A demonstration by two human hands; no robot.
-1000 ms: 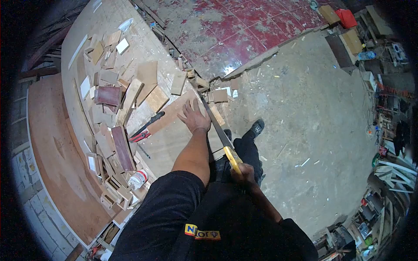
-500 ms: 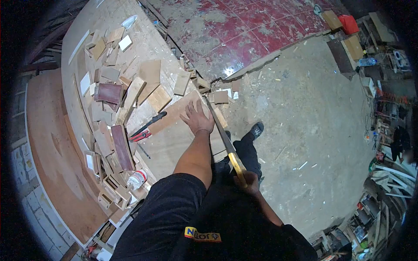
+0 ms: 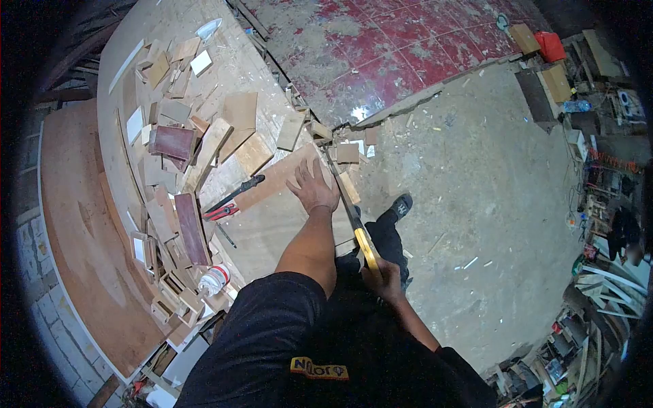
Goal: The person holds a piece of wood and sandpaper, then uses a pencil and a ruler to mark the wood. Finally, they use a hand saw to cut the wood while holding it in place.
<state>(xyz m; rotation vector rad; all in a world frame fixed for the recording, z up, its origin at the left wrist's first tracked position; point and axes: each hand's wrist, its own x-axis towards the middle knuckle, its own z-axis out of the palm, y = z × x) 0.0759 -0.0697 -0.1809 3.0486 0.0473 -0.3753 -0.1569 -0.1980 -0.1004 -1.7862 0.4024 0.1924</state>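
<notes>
My left hand [image 3: 316,189] lies flat with fingers spread on a light wooden board [image 3: 269,238], close to the board's right edge. In my right hand [image 3: 383,281] is the yellow handle of a handsaw [image 3: 366,247]; the fingers are wrapped round its lower end. The long saw blade runs forward along the board's right edge, just beside my left hand. Left of that hand, pliers with red handles [image 3: 221,211], a black-handled tool [image 3: 235,192] and a thin dark pencil-like stick [image 3: 226,236] rest on the work surface.
Wood offcuts [image 3: 171,143] crowd the table's left side, near a white bottle [image 3: 215,279]. A small brown block [image 3: 347,153] is beyond the saw tip. My shoe [image 3: 402,205] is on the concrete floor [image 3: 476,204]. Scrap wood [image 3: 612,285] is piled at right.
My right hand and the handsaw have moved slightly forward along the board's edge. My left hand stays pressed on the board. The whole view has shifted a little.
</notes>
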